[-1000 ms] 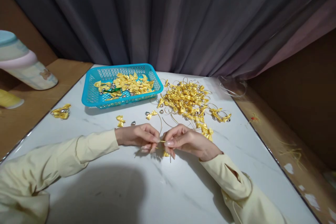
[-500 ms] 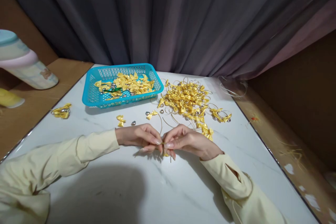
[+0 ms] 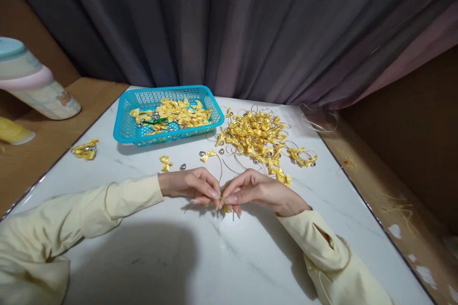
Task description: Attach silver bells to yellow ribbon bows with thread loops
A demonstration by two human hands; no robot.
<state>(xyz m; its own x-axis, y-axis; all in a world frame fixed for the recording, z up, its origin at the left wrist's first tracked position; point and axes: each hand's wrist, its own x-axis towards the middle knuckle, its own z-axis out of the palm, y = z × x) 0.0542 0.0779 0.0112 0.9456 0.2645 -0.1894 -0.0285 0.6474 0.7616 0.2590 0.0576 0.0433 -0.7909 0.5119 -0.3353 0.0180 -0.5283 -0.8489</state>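
Observation:
Above the front part of the white table, my left hand (image 3: 197, 186) and my right hand (image 3: 252, 190) meet at their fingertips. Both pinch a thin gold cord (image 3: 221, 198). A bit of yellow ribbon bow (image 3: 227, 208) peeks out below my right fingers, mostly hidden by them. Just beyond my left hand lie a loose yellow bow (image 3: 165, 164), a silver heart-shaped bead (image 3: 182, 167) and another bow (image 3: 208, 155) beside a silver bead. Past my right hand spreads a heaped pile of yellow bows (image 3: 255, 133) with gold cords and silver beads.
A blue plastic basket (image 3: 123, 139) holding yellow bows stands at the back left. One bundle of bows (image 3: 86, 149) lies near the left edge. A patterned tumbler (image 3: 46, 90) tilts in view at far left. Dark curtains (image 3: 229, 24) hang behind the table (image 3: 229, 257).
The fingertips have drawn slightly closer together on the cord, so less of it shows between them. The view has shifted slightly; the bows and basket stay in place.

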